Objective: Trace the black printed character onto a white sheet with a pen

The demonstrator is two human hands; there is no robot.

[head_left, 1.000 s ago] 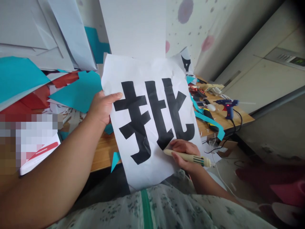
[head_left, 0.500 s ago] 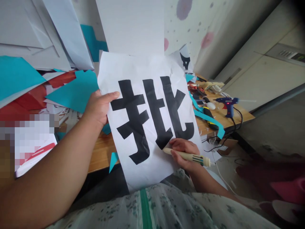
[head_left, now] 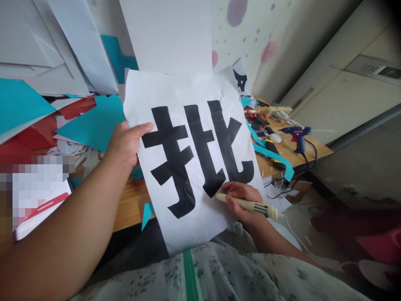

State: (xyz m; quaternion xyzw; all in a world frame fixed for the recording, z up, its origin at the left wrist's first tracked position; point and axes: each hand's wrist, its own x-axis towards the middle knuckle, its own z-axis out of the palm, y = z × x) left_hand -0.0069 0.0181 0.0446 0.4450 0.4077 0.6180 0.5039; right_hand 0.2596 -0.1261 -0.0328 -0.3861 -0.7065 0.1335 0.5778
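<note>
A white sheet of paper (head_left: 184, 90) bearing a large black Chinese character (head_left: 175, 159) leans toward me from the table edge to my lap. My left hand (head_left: 127, 144) grips its left edge, thumb on the front and fingers hidden behind. In my right hand (head_left: 246, 198) lies a thick cream multicolour pen (head_left: 263, 209), its tip pointing left beside the lower end of the character's middle stroke. That hand rests against the sheet's lower right part. Whether the tip touches the paper, I cannot tell.
On the wooden table (head_left: 131, 209) at the right are a blue glue gun (head_left: 299, 138) with its cable, a yellow-and-black tool handle (head_left: 275, 154), a power strip (head_left: 275, 110) and turquoise strips (head_left: 272, 154). Turquoise paper (head_left: 94, 121) and red pieces (head_left: 37, 138) pile up at the left.
The view has shifted slightly, so the sheet and left hand appear a little further left. Both hands keep their hold, and the pen stays near the same stroke.
</note>
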